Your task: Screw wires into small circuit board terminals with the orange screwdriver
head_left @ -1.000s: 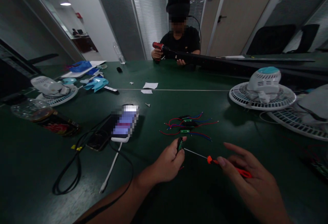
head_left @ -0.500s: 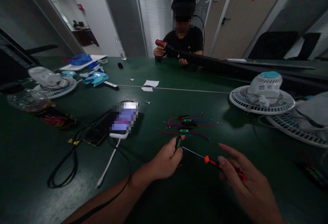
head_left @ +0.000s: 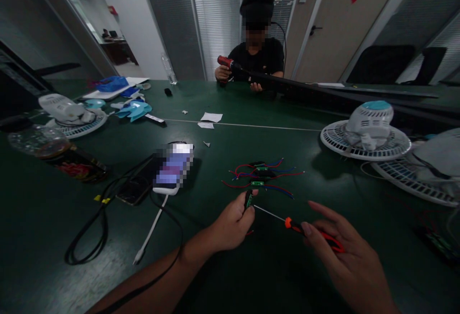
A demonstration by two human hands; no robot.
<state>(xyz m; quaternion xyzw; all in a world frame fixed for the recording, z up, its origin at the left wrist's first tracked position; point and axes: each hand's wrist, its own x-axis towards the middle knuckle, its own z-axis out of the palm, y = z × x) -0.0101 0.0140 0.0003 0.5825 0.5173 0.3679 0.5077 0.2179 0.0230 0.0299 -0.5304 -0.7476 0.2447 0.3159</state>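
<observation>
In my left hand (head_left: pixel 233 223) a small green circuit board (head_left: pixel 248 200) with a black part is pinched between thumb and fingers. My right hand (head_left: pixel 348 256) holds a screwdriver (head_left: pixel 296 226) with an orange and black handle, its index finger stretched out. The thin metal shaft points left, its tip at or very close to the board; contact is too small to tell. Just beyond my left hand lie several similar circuit boards (head_left: pixel 257 183) with red and blue wires. A short red wire end shows below my left hand.
A lit phone (head_left: pixel 175 168), a dark phone (head_left: pixel 136 185), cables (head_left: pixel 104 237) and a drink bottle (head_left: pixel 61 156) lie to the left. White fan parts (head_left: pixel 366 137) stand on both sides. Across the green table (head_left: pixel 237 103) a person holds a red power tool (head_left: pixel 225 62) against a long black bar (head_left: pixel 305 86).
My right thumb has shifted slightly along the screwdriver handle, and more of the handle's rear shows. The left hand still grips the board; the whole view has drifted slightly.
</observation>
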